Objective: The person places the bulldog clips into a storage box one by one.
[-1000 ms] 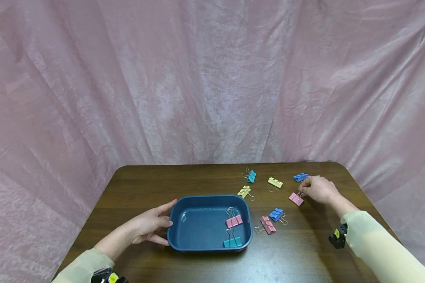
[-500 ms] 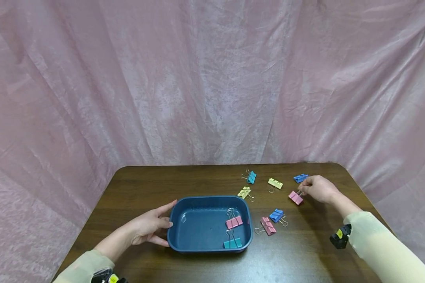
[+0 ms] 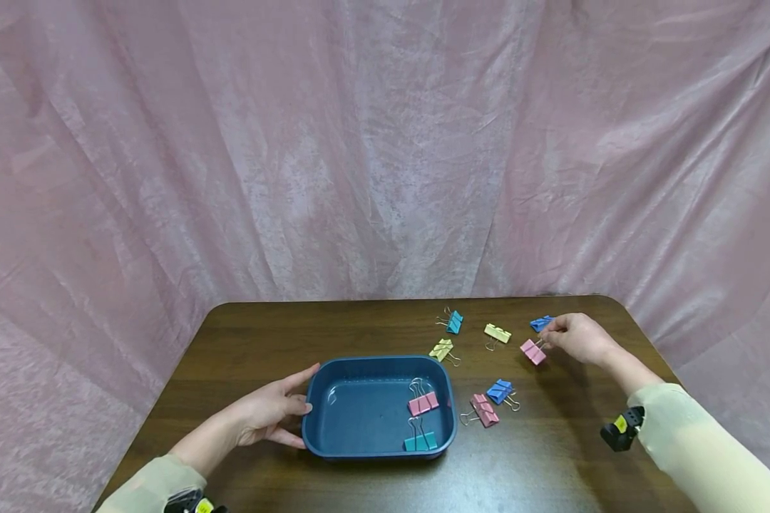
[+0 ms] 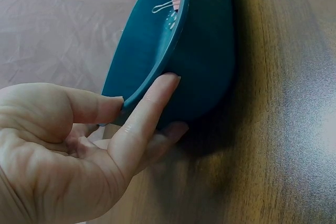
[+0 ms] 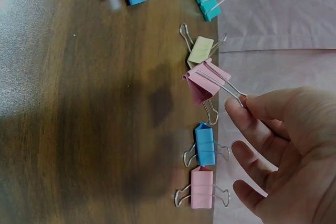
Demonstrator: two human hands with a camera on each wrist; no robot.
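We see right hand point(image 3: 580, 338), arm point(image 3: 699, 434) outstretched at right, pinching pink clip point(image 3: 532, 351); left hand point(image 3: 266, 412), lower left, clamped on tray point(image 3: 366, 417).

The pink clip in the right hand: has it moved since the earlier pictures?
Yes. In the head view, the pink clip has moved up the picture, closer to the far edge of the table.
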